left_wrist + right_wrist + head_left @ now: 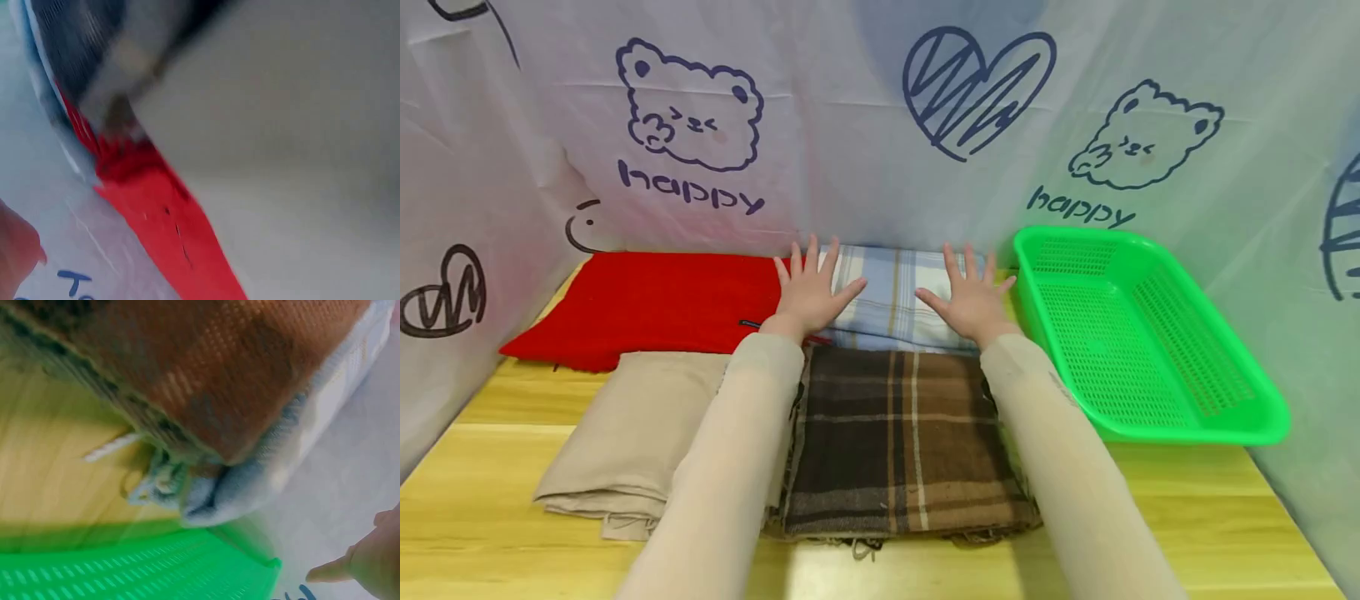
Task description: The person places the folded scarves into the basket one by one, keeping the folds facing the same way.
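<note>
Both hands reach forward with fingers spread, and neither holds anything. In the head view my left hand (811,293) is over the seam between a folded red cloth (670,300) and a folded blue-and-white plaid cloth (887,292). My right hand (973,302) is above the right part of that plaid cloth. Whether either palm touches the fabric I cannot tell. Between the forearms lies a folded brown plaid cloth (902,442) with fringed edges. A folded beige cloth (632,433) lies left of it, partly hidden by the left sleeve.
At the right stands a green plastic basket (1112,350) with perforated walls, beside the plaid cloth. Everything lies on a wood-grain table (467,517). White sheeting printed with bears and hearts (850,125) hangs behind and along both sides.
</note>
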Tool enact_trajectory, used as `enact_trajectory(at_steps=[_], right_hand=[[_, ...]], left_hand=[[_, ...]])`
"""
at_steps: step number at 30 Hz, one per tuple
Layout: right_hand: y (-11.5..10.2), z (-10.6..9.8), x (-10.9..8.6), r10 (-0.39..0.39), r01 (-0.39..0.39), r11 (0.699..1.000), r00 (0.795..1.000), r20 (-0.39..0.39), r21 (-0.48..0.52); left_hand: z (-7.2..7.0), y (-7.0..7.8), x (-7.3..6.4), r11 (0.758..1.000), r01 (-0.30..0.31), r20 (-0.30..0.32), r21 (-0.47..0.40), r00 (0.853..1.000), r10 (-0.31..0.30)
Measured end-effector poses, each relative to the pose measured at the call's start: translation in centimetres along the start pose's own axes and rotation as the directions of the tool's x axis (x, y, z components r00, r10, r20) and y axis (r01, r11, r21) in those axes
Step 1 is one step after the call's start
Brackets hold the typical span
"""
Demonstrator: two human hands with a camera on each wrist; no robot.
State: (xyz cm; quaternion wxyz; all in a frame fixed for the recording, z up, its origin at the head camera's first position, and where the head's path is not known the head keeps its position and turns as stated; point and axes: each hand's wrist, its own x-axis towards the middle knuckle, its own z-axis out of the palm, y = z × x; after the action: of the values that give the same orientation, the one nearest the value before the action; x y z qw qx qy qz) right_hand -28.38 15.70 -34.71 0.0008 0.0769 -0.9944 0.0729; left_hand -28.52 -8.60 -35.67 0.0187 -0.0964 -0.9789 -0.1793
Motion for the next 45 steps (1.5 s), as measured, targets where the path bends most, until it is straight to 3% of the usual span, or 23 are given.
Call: enact_trajectory(at_steps=[4,8,10,14,16,19,22,29,33,36,37,40,43,44,45], right_hand=[[0.4,0.7,-0.2,0.023,-0.023,1.000,1.000,0.018,0.009],[0.7,1.8,-0.4,0.059,-0.060,0.998,0.997,0.055,0.027],[1.1,2.5,-0.6,0.083,-0.087,0.995,0.993,0.089,0.045],[2.1,3.8,-1.0,0.128,-0.144,0.986,0.976,0.174,0.080],[2.3,4.0,-1.3,0.157,-0.183,0.978,0.960,0.231,0.097],[2.2,3.5,-2.1,0.194,-0.241,0.964,0.928,0.317,0.116],[2.4,3.6,-2.1,0.203,-0.256,0.960,0.915,0.349,0.113],[2.2,2.7,-2.0,0.236,-0.290,0.950,0.909,0.344,0.114],[2.8,2.9,-1.3,0.285,-0.356,0.924,0.884,0.371,0.139],[4.1,4.1,0.1,0.309,-0.393,0.908,0.863,0.399,0.147],[5.1,5.3,1.0,0.306,-0.386,0.910,0.871,0.383,0.152],[6.0,5.9,1.8,0.288,-0.392,0.898,0.867,0.406,0.199],[5.8,4.7,1.2,0.269,-0.406,0.862,0.874,0.405,0.303],[5.0,3.3,0.4,0.269,-0.428,0.839,0.863,0.429,0.336],[4.8,2.7,0.1,0.261,-0.430,0.828,0.864,0.430,0.361]], left_hand=[[1.0,0.8,0.0,0.995,0.029,0.052,-0.095,0.998,-0.024],[2.3,0.5,-0.4,0.983,0.090,0.157,-0.159,0.986,-0.064],[2.9,0.2,-0.7,0.972,0.139,0.227,-0.190,0.969,-0.094],[3.5,-0.2,-1.2,0.951,0.236,0.351,-0.199,0.923,-0.155],[3.5,-0.3,-1.3,0.948,0.269,0.386,-0.170,0.903,-0.187],[3.1,-0.3,-1.3,0.952,0.289,0.394,-0.102,0.890,-0.228],[2.7,-0.2,-1.3,0.957,0.287,0.388,-0.032,0.886,-0.253],[1.8,0.4,-1.5,0.954,0.295,0.344,0.052,0.891,-0.295],[1.3,0.6,-1.6,0.951,0.300,0.328,0.081,0.893,-0.310],[0.9,0.5,-1.7,0.950,0.311,0.338,0.030,0.891,-0.303],[0.8,0.5,-1.7,0.948,0.318,0.346,0.000,0.890,-0.298],[1.1,0.0,-1.1,0.937,0.336,0.373,-0.092,0.884,-0.281],[3.0,-1.5,1.1,0.920,0.352,0.374,-0.172,0.887,-0.270],[3.8,-2.2,1.9,0.910,0.363,0.376,-0.201,0.887,-0.270],[4.6,-2.9,2.8,0.895,0.377,0.373,-0.237,0.886,-0.274]])
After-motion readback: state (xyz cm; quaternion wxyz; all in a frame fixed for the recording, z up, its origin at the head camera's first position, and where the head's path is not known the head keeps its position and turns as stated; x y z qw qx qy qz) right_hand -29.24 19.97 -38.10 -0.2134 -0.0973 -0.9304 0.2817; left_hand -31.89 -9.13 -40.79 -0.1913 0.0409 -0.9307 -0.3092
